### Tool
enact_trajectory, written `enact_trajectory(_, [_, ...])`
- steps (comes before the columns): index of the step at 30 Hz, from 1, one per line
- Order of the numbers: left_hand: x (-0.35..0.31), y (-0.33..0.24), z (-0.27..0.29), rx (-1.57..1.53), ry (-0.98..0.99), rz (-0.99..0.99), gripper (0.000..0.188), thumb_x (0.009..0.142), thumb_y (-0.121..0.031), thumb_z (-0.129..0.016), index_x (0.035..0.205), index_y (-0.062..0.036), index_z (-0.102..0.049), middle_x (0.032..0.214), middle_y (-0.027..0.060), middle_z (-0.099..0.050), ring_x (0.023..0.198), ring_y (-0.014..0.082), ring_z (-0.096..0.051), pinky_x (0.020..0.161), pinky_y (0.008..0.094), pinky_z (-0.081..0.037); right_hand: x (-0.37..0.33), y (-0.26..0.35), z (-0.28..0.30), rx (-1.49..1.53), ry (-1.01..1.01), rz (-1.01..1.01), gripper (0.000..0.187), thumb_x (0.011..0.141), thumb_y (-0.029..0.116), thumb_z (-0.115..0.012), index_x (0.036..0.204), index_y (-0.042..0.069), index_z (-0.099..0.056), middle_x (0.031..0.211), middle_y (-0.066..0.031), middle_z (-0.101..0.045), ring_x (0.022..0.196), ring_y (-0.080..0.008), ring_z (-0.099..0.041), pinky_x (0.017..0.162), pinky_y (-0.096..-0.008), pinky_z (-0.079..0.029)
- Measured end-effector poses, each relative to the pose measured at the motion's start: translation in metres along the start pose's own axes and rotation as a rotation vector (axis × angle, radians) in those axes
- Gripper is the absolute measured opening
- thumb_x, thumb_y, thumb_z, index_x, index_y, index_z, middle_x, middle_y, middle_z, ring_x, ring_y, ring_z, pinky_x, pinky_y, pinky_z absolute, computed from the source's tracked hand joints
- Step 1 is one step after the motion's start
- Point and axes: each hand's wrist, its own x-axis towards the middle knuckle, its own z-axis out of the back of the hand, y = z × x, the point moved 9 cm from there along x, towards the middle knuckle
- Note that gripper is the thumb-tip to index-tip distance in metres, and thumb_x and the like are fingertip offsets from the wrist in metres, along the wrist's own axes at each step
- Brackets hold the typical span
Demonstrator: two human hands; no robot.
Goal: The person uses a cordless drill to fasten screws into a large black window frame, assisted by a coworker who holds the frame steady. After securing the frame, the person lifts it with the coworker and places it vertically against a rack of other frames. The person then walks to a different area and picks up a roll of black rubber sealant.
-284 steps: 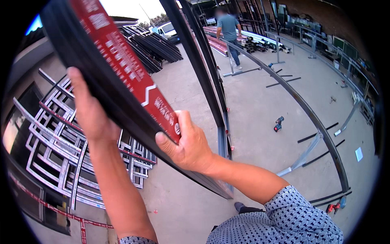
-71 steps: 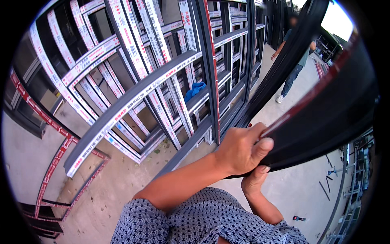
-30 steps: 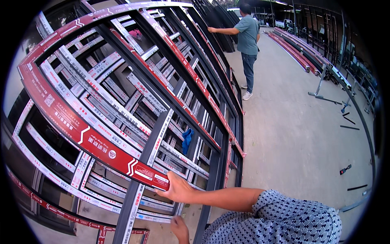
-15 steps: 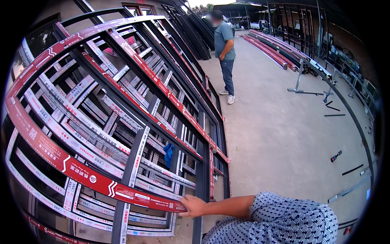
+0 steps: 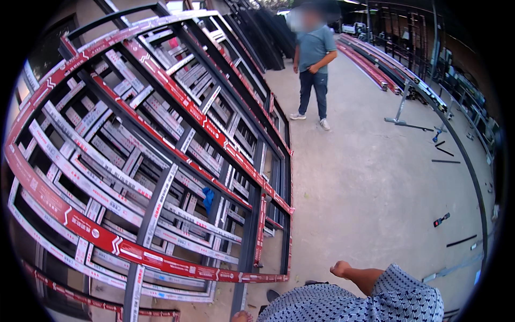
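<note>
A large stack of dark metal window frames [image 5: 145, 256], their bars covered in red and white printed film, leans on my left. My left hand [image 5: 242, 316] shows only as a sliver at the lower edge. Its fingers appear closed round the grey upright bar [image 5: 240, 296] of the nearest frame; the rest of that hand is cut off. My right hand [image 5: 340, 269] is in the air over the floor, to the right of the frames and apart from them. Its fingers are curled in, with nothing visible in them. A blue cloth-like piece [image 5: 208, 199] hangs among the bars.
Ahead, a person [image 5: 315, 59] in a grey-green shirt stands beside the stack. Long red-wrapped profiles [image 5: 370, 64] lie on stands at the far right. On the concrete floor [image 5: 343, 188] are a power tool [image 5: 442, 220] and dark strips [image 5: 461, 241].
My right hand has let go of the frame's red-filmed bar and moved right. My left hand has come into view at the bottom. The person ahead has turned toward me.
</note>
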Motion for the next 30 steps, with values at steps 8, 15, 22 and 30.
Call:
enact_trajectory(8, [-0.115,-0.001,-0.141,0.3,0.0,0.196,0.034,0.096,-0.03,-0.059,0.084,0.0006,-0.068,0.074,0.0094,-0.069,0.065,0.0171,-0.067,0.06,0.035,-0.054,-0.001,-0.034,-0.006,0.174,0.115,-0.005,0.043,0.087,0.042,-0.068,0.096,0.0,-0.071,0.095,-0.0237,-0.075,0.094,-0.0373,-0.073,0.087,-0.0449,-0.056])
enact_trajectory(15, [-0.153,-0.047,-0.198,0.301,-0.144,0.015,0.041,0.1,-0.035,-0.056,0.094,0.0018,-0.071,0.077,0.0119,-0.071,0.066,0.0196,-0.068,0.065,0.036,-0.054,0.058,-0.022,-0.012,0.044,0.108,0.278,0.037,0.089,0.035,-0.068,0.09,-0.002,-0.07,0.084,-0.0212,-0.074,0.079,-0.0322,-0.074,0.076,-0.0418,-0.058])
enact_trajectory(22, [-0.221,0.065,-0.131,0.261,-0.397,0.122,0.043,0.097,-0.038,-0.056,0.099,0.0018,-0.071,0.087,0.0228,-0.073,0.084,0.0352,-0.073,0.079,0.0435,-0.055,0.02,0.088,0.003,0.011,0.212,0.382,0.027,0.096,0.026,-0.065,0.092,-0.001,-0.063,0.072,-0.0089,-0.066,0.057,-0.0164,-0.064,0.051,-0.0316,-0.052])
enact_trajectory(30, [-0.365,0.164,-0.065,-0.059,-0.519,0.284,0.038,0.098,-0.033,-0.057,0.091,0.0028,-0.066,0.076,0.0097,-0.068,0.066,0.0165,-0.064,0.061,0.0326,-0.052,-0.057,0.136,-0.104,-0.266,0.305,0.525,0.023,0.096,0.024,-0.065,0.093,0.001,-0.063,0.072,-0.0068,-0.064,0.058,-0.015,-0.064,0.05,-0.0298,-0.052])
